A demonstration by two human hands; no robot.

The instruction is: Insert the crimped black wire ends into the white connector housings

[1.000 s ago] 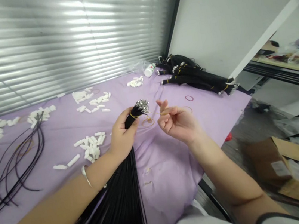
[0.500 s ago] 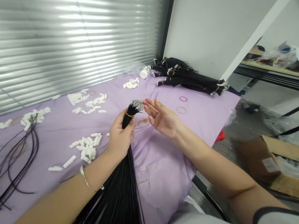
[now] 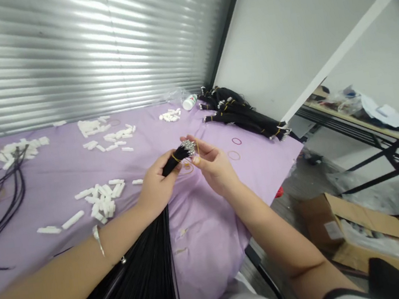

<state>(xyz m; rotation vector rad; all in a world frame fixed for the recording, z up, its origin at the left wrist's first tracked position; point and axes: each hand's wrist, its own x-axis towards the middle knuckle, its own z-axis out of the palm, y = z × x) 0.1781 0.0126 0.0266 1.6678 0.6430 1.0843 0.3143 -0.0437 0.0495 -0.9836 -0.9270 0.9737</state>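
My left hand point(image 3: 156, 182) is wrapped round a thick bundle of thin black cords point(image 3: 143, 274), just below their gathered silver metal ends point(image 3: 188, 147). The bundle tilts up to the right, and its loose tails fan down toward my lap. A yellow rubber band point(image 3: 176, 157) circles the cords near the top. At the silver tips, my right hand point(image 3: 218, 167) is closed, with thumb and fingers on a thin yellow loop point(image 3: 198, 145) that looks like another rubber band. Part of that loop is hidden behind the tips and fingers.
White plastic pieces point(image 3: 103, 200) lie in several piles on the purple cloth point(image 3: 212, 228). Loose black cords point(image 3: 19, 185) curve at left. Banded black bundles point(image 3: 245, 117) and a white bottle point(image 3: 189, 102) sit at the back. A red rubber band point(image 3: 236, 141) lies rightward; an open carton point(image 3: 319, 224) stands below.
My right hand has gone from open fingers beside the silver tips to closed fingers at them, with a thin yellow loop now showing. My left hand keeps its hold; the view has shifted right.
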